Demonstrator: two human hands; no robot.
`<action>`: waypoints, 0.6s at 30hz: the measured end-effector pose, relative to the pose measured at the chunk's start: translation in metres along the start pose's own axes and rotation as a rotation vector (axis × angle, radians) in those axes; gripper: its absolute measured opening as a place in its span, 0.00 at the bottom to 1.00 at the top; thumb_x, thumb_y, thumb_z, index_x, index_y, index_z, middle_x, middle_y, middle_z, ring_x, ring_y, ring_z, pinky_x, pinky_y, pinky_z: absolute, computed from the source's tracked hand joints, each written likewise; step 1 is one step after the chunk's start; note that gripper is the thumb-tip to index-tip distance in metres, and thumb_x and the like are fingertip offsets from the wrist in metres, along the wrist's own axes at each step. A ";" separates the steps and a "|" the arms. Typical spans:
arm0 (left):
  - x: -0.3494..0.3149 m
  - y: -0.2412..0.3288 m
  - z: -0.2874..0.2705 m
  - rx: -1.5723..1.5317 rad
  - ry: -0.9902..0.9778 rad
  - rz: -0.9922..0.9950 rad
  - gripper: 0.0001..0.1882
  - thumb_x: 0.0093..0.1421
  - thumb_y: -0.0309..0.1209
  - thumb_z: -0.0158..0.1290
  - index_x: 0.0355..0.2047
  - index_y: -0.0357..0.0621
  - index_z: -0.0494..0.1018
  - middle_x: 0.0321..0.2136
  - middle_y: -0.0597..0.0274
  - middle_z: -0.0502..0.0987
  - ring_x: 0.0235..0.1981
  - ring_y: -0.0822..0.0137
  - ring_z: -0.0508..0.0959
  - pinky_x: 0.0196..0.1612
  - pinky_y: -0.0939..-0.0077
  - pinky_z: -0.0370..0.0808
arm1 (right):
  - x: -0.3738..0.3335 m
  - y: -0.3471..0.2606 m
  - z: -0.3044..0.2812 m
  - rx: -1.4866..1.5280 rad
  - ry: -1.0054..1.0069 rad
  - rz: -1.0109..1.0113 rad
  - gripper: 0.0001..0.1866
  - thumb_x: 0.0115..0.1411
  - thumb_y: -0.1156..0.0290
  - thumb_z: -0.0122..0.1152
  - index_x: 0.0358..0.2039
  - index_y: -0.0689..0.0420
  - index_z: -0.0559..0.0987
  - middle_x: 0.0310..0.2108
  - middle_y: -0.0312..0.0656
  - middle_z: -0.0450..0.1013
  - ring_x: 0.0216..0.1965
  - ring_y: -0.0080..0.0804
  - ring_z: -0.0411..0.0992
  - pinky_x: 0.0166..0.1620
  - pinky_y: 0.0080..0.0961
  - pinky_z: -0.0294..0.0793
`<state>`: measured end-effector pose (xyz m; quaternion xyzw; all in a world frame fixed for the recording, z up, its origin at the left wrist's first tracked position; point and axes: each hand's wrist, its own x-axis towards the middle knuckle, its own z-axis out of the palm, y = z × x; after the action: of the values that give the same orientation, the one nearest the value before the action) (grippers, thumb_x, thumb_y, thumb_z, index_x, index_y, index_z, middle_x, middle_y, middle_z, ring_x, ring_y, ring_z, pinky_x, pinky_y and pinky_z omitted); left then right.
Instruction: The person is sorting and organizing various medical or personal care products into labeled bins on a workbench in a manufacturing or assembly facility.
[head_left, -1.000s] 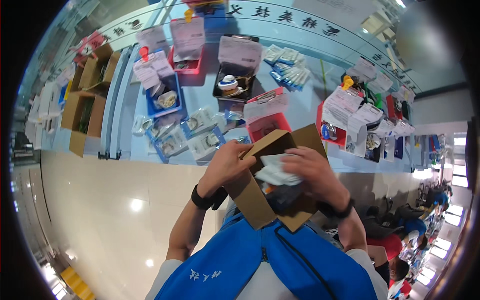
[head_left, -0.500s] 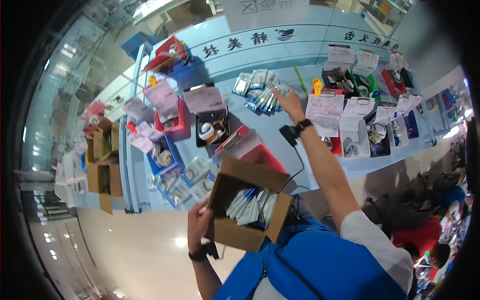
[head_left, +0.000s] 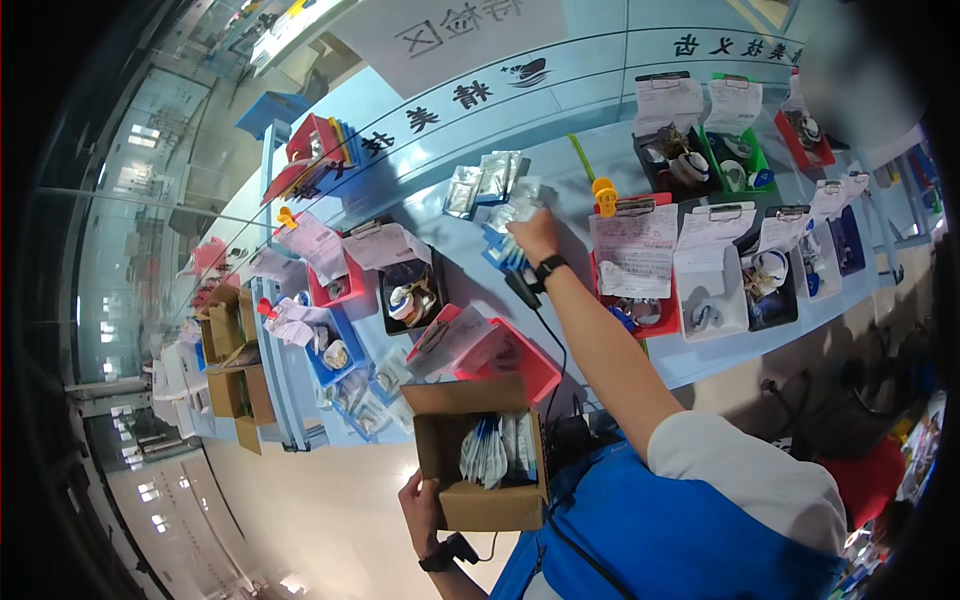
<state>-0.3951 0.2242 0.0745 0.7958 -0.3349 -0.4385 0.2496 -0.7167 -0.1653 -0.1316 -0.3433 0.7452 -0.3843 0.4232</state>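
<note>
My left hand (head_left: 420, 512) grips the near left side of an open cardboard box (head_left: 490, 508), held in front of my body past the table's edge. Inside the box stand several flat silvery packets (head_left: 485, 455). Out over the table my right hand (head_left: 535, 236) is closed on blue-and-clear plastic packets (head_left: 505, 245), its fingers bent round their edge and partly hidden. Just beyond it lie more silvery packets (head_left: 495, 175) in a small pile. Each wrist wears a black strap with a small device and cable.
A red bin (head_left: 530, 365) sits right behind the box. Left of it stand a black bin (head_left: 412, 290) and a blue bin (head_left: 340, 355), with bagged parts (head_left: 365, 405) nearby. Several bins with clipped papers, such as a white bin (head_left: 712, 315), fill the right side.
My right hand has gone from spread fingers beside the packets to closing on them. The box has turned more upright in my left hand. The view has shifted.
</note>
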 end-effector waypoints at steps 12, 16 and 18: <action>0.017 0.024 -0.003 0.166 -0.007 -0.007 0.23 0.61 0.26 0.57 0.58 0.34 0.76 0.36 0.60 0.82 0.30 0.75 0.79 0.35 0.79 0.76 | -0.151 -0.045 -0.110 0.389 -0.151 -0.320 0.24 0.59 0.68 0.72 0.50 0.67 0.75 0.44 0.47 0.80 0.43 0.31 0.78 0.48 0.29 0.76; 0.027 0.037 0.012 -0.005 0.004 0.048 0.23 0.61 0.28 0.57 0.57 0.38 0.77 0.43 0.57 0.81 0.34 0.72 0.81 0.40 0.76 0.79 | -0.202 -0.087 -0.154 0.502 -0.302 -0.296 0.25 0.63 0.72 0.69 0.57 0.65 0.71 0.49 0.44 0.78 0.44 0.26 0.78 0.48 0.24 0.77; 0.027 0.037 0.013 -0.011 0.000 0.067 0.23 0.61 0.29 0.58 0.57 0.40 0.78 0.44 0.55 0.81 0.35 0.71 0.81 0.42 0.74 0.79 | -0.227 -0.104 -0.172 0.433 -0.569 -0.161 0.27 0.62 0.72 0.68 0.59 0.65 0.70 0.50 0.44 0.77 0.47 0.27 0.77 0.50 0.26 0.77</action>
<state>-0.4075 0.1780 0.0793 0.7829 -0.3588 -0.4316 0.2685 -0.7594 0.0243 0.1007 -0.3965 0.4695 -0.4544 0.6449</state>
